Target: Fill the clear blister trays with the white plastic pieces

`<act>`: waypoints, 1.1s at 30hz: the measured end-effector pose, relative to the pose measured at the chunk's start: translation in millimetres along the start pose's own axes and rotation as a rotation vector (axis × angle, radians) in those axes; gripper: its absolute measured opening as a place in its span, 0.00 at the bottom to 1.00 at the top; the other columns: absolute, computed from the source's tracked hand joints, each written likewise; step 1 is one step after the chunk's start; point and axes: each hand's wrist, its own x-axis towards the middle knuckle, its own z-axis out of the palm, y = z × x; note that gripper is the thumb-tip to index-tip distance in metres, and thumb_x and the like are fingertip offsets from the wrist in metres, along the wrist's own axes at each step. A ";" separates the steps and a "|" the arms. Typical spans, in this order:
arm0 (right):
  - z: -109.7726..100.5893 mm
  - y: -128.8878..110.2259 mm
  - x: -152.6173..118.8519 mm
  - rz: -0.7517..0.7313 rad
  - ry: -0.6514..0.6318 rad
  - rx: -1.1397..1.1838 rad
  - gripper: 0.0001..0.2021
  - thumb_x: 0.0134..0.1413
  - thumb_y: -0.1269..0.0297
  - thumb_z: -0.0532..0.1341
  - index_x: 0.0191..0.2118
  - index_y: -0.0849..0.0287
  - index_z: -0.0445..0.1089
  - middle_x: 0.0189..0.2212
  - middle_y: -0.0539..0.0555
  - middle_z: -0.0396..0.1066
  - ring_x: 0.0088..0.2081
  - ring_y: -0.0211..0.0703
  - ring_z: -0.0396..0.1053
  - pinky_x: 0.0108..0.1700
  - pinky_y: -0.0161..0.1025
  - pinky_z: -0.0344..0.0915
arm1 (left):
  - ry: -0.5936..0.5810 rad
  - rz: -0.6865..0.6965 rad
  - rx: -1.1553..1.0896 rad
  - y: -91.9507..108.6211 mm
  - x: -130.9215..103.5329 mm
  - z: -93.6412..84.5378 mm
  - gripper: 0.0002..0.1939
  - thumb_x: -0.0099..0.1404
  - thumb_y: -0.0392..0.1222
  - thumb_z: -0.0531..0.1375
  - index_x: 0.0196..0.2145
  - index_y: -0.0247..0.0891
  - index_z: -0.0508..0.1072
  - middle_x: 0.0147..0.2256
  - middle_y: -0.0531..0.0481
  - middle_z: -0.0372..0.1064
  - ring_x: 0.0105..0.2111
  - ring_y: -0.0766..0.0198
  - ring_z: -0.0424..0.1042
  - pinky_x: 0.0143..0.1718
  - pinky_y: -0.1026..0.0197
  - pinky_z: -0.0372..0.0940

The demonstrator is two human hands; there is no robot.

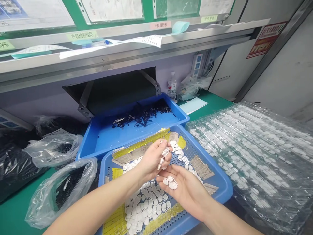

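Curling partly closed around a cluster of small white pieces [165,151], your left hand [154,158] is above a blue perforated basket [228,187]. Your right hand [187,187], just below it, lies palm up and mostly flat, a few more pieces resting on the fingers. Many others lie loose in the basket. Beyond stands a blue tray [104,137] with thin black parts [146,117]; clear plastic packaging [256,147] lies to your right.
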 end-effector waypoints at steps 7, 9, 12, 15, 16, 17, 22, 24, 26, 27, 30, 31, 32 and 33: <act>-0.6 -1.3 -0.1 0.001 0.036 0.005 0.09 0.49 0.64 0.53 0.32 0.64 0.67 0.30 0.56 0.65 0.31 0.39 0.65 0.36 0.38 0.62 | -0.002 0.095 0.059 -0.5 -2.9 4.4 0.09 0.61 0.41 0.50 0.26 0.35 0.62 0.26 0.56 0.60 0.16 0.79 0.56 0.29 0.68 0.60; -2.2 -0.6 0.8 -0.007 0.032 0.009 0.09 0.49 0.64 0.53 0.32 0.63 0.66 0.30 0.55 0.66 0.32 0.39 0.65 0.36 0.38 0.62 | -0.021 0.110 0.107 -0.2 -5.7 5.4 0.09 0.61 0.41 0.50 0.26 0.35 0.62 0.25 0.55 0.60 0.17 0.78 0.56 0.29 0.68 0.60; -4.5 0.6 2.7 -0.011 0.042 0.031 0.08 0.48 0.64 0.53 0.31 0.61 0.66 0.30 0.54 0.66 0.32 0.40 0.65 0.35 0.38 0.62 | -0.043 0.097 0.104 -0.7 -8.8 6.6 0.09 0.60 0.42 0.51 0.26 0.35 0.63 0.24 0.55 0.59 0.18 0.77 0.57 0.26 0.69 0.59; -5.9 0.7 4.0 -0.020 0.078 0.063 0.06 0.46 0.65 0.55 0.28 0.62 0.66 0.26 0.52 0.65 0.30 0.38 0.65 0.32 0.37 0.63 | -0.014 0.078 -0.020 -0.6 -7.5 6.0 0.08 0.60 0.41 0.52 0.26 0.35 0.62 0.25 0.55 0.59 0.19 0.77 0.57 0.33 0.66 0.61; -6.1 0.2 4.0 -0.024 0.091 0.075 0.05 0.45 0.65 0.56 0.27 0.62 0.66 0.25 0.52 0.64 0.28 0.37 0.64 0.32 0.36 0.63 | 0.001 0.074 -0.068 -0.2 -6.3 5.3 0.07 0.60 0.40 0.51 0.27 0.35 0.62 0.26 0.54 0.59 0.19 0.77 0.58 0.34 0.65 0.62; -6.2 -0.4 3.8 -0.030 0.104 0.088 0.05 0.45 0.65 0.56 0.26 0.62 0.65 0.24 0.51 0.64 0.27 0.37 0.64 0.31 0.36 0.63 | 0.014 0.066 -0.110 0.2 -5.0 4.4 0.06 0.60 0.39 0.51 0.27 0.35 0.62 0.26 0.54 0.60 0.20 0.76 0.59 0.35 0.64 0.62; -6.9 -4.5 0.4 -0.066 0.197 0.112 0.06 0.43 0.66 0.57 0.22 0.62 0.65 0.22 0.51 0.63 0.25 0.35 0.63 0.26 0.33 0.62 | 0.035 0.011 -0.182 1.8 -1.1 0.4 0.05 0.61 0.36 0.49 0.30 0.33 0.63 0.29 0.50 0.60 0.26 0.72 0.63 0.33 0.65 0.63; -7.2 -4.7 -0.5 -0.085 0.220 0.091 0.05 0.43 0.66 0.58 0.24 0.62 0.67 0.23 0.51 0.64 0.24 0.34 0.63 0.24 0.32 0.62 | 0.026 0.010 -0.169 1.2 -1.2 0.2 0.04 0.60 0.35 0.51 0.30 0.33 0.63 0.29 0.50 0.61 0.27 0.71 0.64 0.33 0.66 0.63; -7.6 -3.8 -0.8 -0.105 0.206 0.042 0.06 0.43 0.65 0.59 0.29 0.61 0.68 0.24 0.51 0.66 0.24 0.33 0.63 0.23 0.31 0.61 | 0.016 0.012 -0.152 0.1 -1.8 0.3 0.02 0.59 0.34 0.52 0.30 0.33 0.63 0.29 0.50 0.61 0.28 0.71 0.64 0.33 0.66 0.62; -7.7 -3.1 -0.7 -0.119 0.192 0.012 0.08 0.43 0.63 0.59 0.30 0.61 0.69 0.25 0.52 0.66 0.24 0.33 0.63 0.23 0.30 0.61 | 0.015 0.009 -0.142 -0.5 -2.2 0.4 0.01 0.58 0.34 0.53 0.30 0.34 0.63 0.29 0.50 0.62 0.28 0.70 0.65 0.32 0.66 0.62; -7.7 -0.9 -0.4 -0.179 0.167 -0.058 0.10 0.43 0.61 0.60 0.32 0.62 0.69 0.29 0.54 0.67 0.26 0.34 0.64 0.24 0.30 0.62 | 0.029 -0.005 -0.091 -2.5 -3.9 0.6 0.02 0.57 0.35 0.55 0.30 0.35 0.63 0.29 0.50 0.63 0.29 0.69 0.66 0.31 0.66 0.62; -7.7 -0.3 -0.3 -0.196 0.168 -0.067 0.10 0.44 0.61 0.59 0.32 0.62 0.69 0.30 0.54 0.67 0.27 0.33 0.64 0.25 0.30 0.62 | 0.029 -0.007 -0.066 -3.1 -4.7 0.8 0.02 0.57 0.36 0.54 0.30 0.35 0.63 0.29 0.50 0.63 0.28 0.69 0.66 0.30 0.66 0.62; -7.7 0.1 -0.3 -0.208 0.167 -0.069 0.10 0.44 0.61 0.59 0.32 0.61 0.69 0.30 0.54 0.67 0.28 0.33 0.64 0.26 0.30 0.62 | 0.025 -0.006 -0.041 -3.7 -5.4 1.2 0.02 0.58 0.37 0.54 0.30 0.36 0.63 0.29 0.50 0.64 0.27 0.69 0.66 0.28 0.66 0.62; -7.7 0.5 -0.4 -0.215 0.163 -0.064 0.09 0.44 0.61 0.59 0.32 0.61 0.69 0.30 0.53 0.67 0.28 0.33 0.64 0.27 0.30 0.63 | 0.015 -0.004 -0.019 -4.1 -6.2 1.7 0.03 0.58 0.37 0.54 0.30 0.36 0.63 0.29 0.50 0.64 0.26 0.69 0.66 0.26 0.67 0.61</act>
